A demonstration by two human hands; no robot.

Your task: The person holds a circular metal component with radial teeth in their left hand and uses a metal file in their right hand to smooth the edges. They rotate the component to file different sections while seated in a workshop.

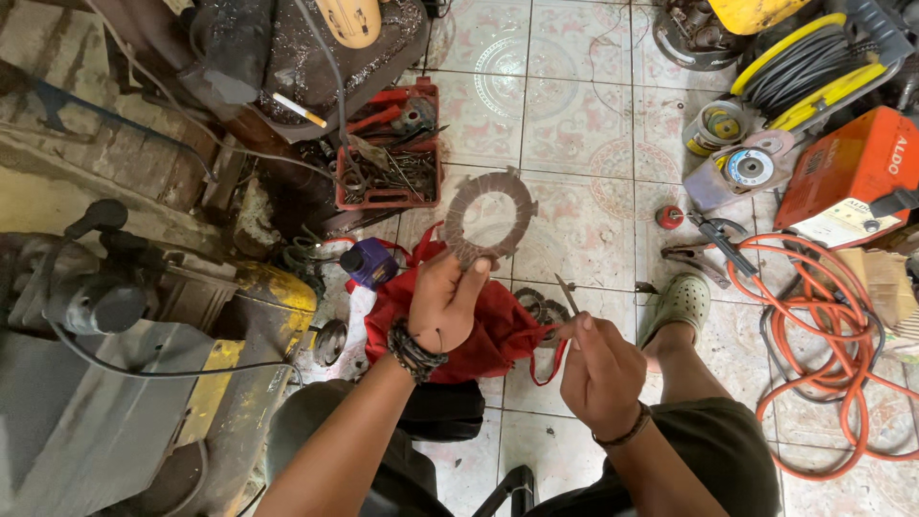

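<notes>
My left hand holds up a flat brown ring-shaped disc with small tabs around its rim, gripped at its lower edge. My right hand pinches a thin pointed metal tool, its tip aimed upward, a short way right of and below the disc. Both wrists carry dark bracelets. A red cloth bag lies on the tiled floor beneath my hands, with more toothed rings resting on it.
A red tray of metal tools sits behind the disc. An orange hose coils at right near an orange machine and a yellow cable reel. Grey and yellow machinery stands at left. My foot in a pale clog rests right of the bag.
</notes>
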